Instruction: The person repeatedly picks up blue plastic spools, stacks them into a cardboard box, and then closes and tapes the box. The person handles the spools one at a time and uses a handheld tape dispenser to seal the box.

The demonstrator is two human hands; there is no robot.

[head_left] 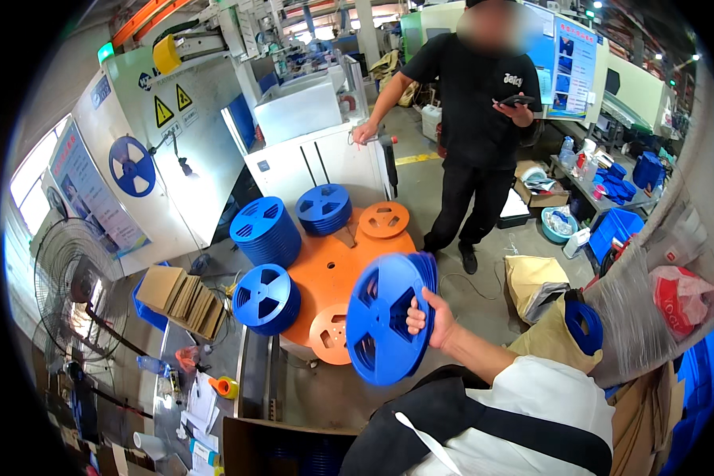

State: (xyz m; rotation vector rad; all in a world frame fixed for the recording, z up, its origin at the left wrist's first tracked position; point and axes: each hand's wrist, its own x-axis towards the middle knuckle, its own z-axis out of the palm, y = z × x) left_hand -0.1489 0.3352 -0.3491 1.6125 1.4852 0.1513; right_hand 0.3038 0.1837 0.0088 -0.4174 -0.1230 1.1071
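The right hand (430,317) grips a stack of blue reels (389,317) held on edge, thumb hooked through a spoke opening and fingers curled behind the far side; this holds the loose discs together as one block, above the near edge of the orange table (333,274). The left hand is out of view. On the table stand three blue stacks (266,295) (266,230) (324,208), flat, and two orange reels (384,220) (331,334); free surface remains only at the centre. A second person (480,127) stands beyond the table, one hand on a white cabinet (317,163), the other holding a phone (516,101). Cardboard sheets (184,297) and a fan (75,285) lie left, well apart.
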